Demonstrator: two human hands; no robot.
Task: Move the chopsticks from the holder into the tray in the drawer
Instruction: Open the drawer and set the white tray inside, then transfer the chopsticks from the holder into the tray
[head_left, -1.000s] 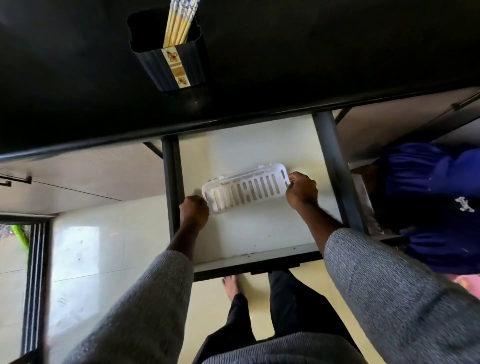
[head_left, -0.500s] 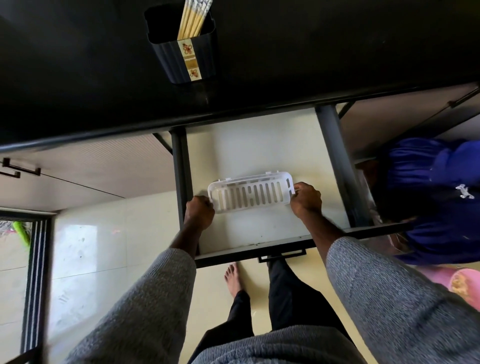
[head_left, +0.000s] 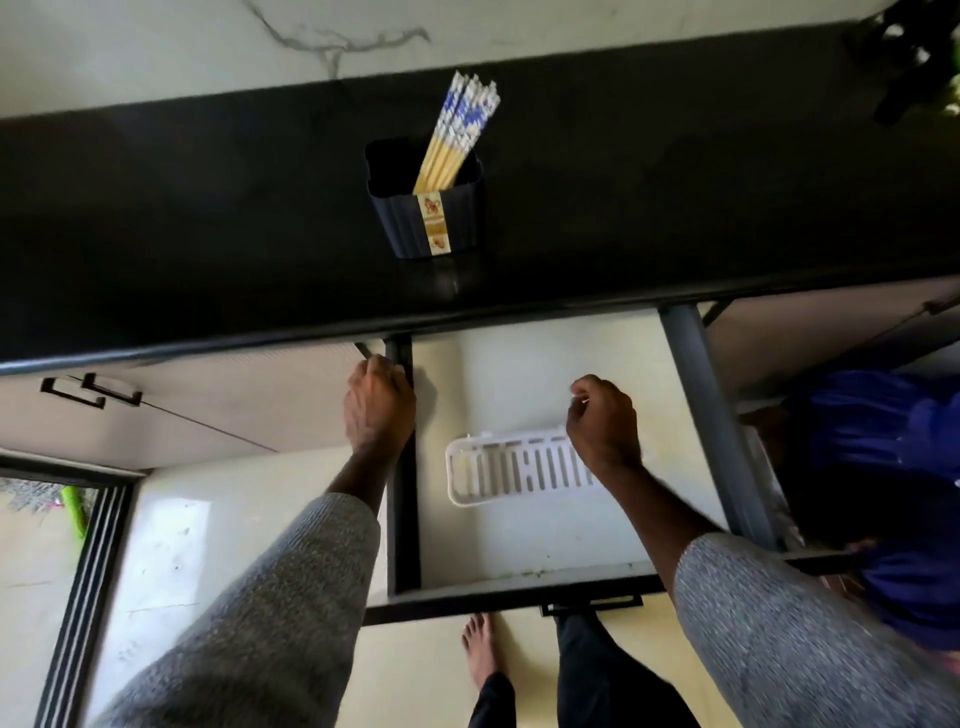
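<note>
The chopsticks stand in the dark holder on the counter, at twelve o'clock from the open drawer. The white tray lies inside it. Left hand and right hand hover curled, each grip empty.

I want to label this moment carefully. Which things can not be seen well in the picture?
All in the head view:
- Right end of the tray: hidden by the right hand.
- Lower ends of the chopsticks: inside the holder.
- Left hand: fingertips hidden at the drawer wall; contact unclear.
- Back of the drawer: under the countertop.
</note>
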